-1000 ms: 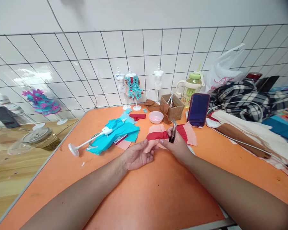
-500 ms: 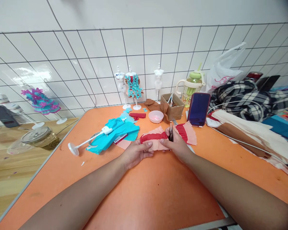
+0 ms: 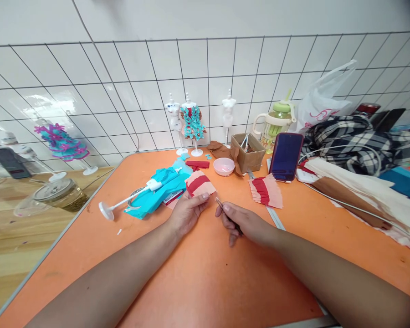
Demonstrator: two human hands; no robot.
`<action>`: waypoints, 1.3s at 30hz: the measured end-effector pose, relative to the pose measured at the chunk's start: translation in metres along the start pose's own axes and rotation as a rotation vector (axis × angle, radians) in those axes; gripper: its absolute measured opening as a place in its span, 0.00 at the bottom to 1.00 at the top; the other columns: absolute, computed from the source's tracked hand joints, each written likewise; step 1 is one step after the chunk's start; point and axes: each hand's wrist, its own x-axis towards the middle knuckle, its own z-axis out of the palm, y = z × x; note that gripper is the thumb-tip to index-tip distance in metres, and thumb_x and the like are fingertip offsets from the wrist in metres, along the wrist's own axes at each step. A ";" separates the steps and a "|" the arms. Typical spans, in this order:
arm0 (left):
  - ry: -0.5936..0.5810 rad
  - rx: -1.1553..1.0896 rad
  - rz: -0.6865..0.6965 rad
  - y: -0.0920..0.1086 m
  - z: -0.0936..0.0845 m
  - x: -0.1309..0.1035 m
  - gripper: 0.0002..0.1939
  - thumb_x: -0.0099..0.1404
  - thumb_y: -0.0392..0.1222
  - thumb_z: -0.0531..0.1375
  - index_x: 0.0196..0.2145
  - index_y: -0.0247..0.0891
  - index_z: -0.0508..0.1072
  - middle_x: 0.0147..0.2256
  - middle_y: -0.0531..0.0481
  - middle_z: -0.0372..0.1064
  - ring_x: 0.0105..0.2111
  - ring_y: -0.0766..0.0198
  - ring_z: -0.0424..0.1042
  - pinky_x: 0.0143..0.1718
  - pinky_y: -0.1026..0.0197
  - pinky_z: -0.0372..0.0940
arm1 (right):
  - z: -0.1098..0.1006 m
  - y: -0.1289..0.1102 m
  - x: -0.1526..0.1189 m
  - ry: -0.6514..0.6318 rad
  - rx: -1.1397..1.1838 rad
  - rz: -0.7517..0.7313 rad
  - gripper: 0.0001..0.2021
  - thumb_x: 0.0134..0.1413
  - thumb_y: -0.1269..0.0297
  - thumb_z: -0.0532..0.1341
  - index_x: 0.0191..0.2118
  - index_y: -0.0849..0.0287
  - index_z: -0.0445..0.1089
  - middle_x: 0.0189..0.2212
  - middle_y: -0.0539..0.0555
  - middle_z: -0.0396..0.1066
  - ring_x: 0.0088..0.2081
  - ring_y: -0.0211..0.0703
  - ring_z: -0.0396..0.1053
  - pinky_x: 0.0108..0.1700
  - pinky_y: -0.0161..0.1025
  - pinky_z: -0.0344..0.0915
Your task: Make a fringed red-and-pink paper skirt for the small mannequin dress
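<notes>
My left hand (image 3: 190,210) pinches the lower edge of a pink crepe-paper piece (image 3: 198,183) with a red band across it, thumb on top. My right hand (image 3: 237,221) is closed around slim dark snips (image 3: 230,217), whose narrow metal tip points up and left, just below the right corner of the held piece. Fingers partly cover the tool. A second pink piece with a red band (image 3: 266,190) lies on the table to the right, apart from both hands. Beyond my left hand, a white mannequin stand (image 3: 125,200) lies on turquoise crepe paper (image 3: 171,182).
At the back stand small mannequins (image 3: 228,111), one in turquoise ruffles (image 3: 192,120). A pink bowl (image 3: 224,167), a cardboard box (image 3: 253,157), a phone (image 3: 286,157) and a green-lidded bottle (image 3: 276,120) sit nearer the right. White and brown paper (image 3: 355,200) covers the far right.
My right hand has let go of the held piece and drawn down and toward me; its tool has swung from upright to slanting left. The left hand has tilted the piece up and left.
</notes>
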 end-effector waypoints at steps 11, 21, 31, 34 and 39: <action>-0.153 0.104 0.073 -0.001 0.005 -0.005 0.07 0.56 0.32 0.66 0.34 0.34 0.73 0.28 0.50 0.72 0.29 0.65 0.71 0.36 0.62 0.65 | -0.005 0.010 0.008 -0.017 -0.103 -0.063 0.21 0.64 0.42 0.45 0.40 0.56 0.60 0.33 0.54 0.76 0.20 0.34 0.65 0.25 0.34 0.57; -0.138 0.077 0.071 -0.005 0.002 -0.004 0.12 0.53 0.30 0.67 0.36 0.34 0.73 0.36 0.48 0.75 0.36 0.62 0.73 0.43 0.59 0.65 | -0.009 0.017 0.011 -0.047 -0.044 -0.096 0.19 0.65 0.44 0.47 0.38 0.57 0.59 0.26 0.49 0.72 0.19 0.33 0.64 0.24 0.32 0.58; -0.146 0.053 0.053 -0.007 0.001 -0.003 0.13 0.51 0.30 0.68 0.36 0.35 0.73 0.34 0.50 0.75 0.33 0.65 0.73 0.42 0.61 0.64 | -0.010 0.017 0.013 -0.017 -0.035 -0.067 0.21 0.62 0.41 0.49 0.35 0.57 0.58 0.21 0.46 0.67 0.17 0.32 0.61 0.23 0.32 0.62; -0.159 0.053 0.049 -0.007 0.001 -0.003 0.14 0.52 0.30 0.68 0.37 0.35 0.73 0.35 0.49 0.75 0.35 0.64 0.73 0.42 0.60 0.65 | -0.010 0.016 0.014 -0.017 -0.021 -0.060 0.22 0.60 0.40 0.51 0.34 0.57 0.58 0.20 0.45 0.67 0.17 0.32 0.59 0.26 0.34 0.65; -0.183 0.059 0.055 -0.007 0.002 -0.004 0.13 0.52 0.31 0.68 0.36 0.35 0.74 0.34 0.50 0.75 0.33 0.65 0.73 0.42 0.61 0.65 | -0.010 0.016 0.014 -0.020 -0.018 -0.055 0.22 0.59 0.40 0.52 0.34 0.57 0.58 0.20 0.45 0.67 0.17 0.31 0.58 0.26 0.34 0.65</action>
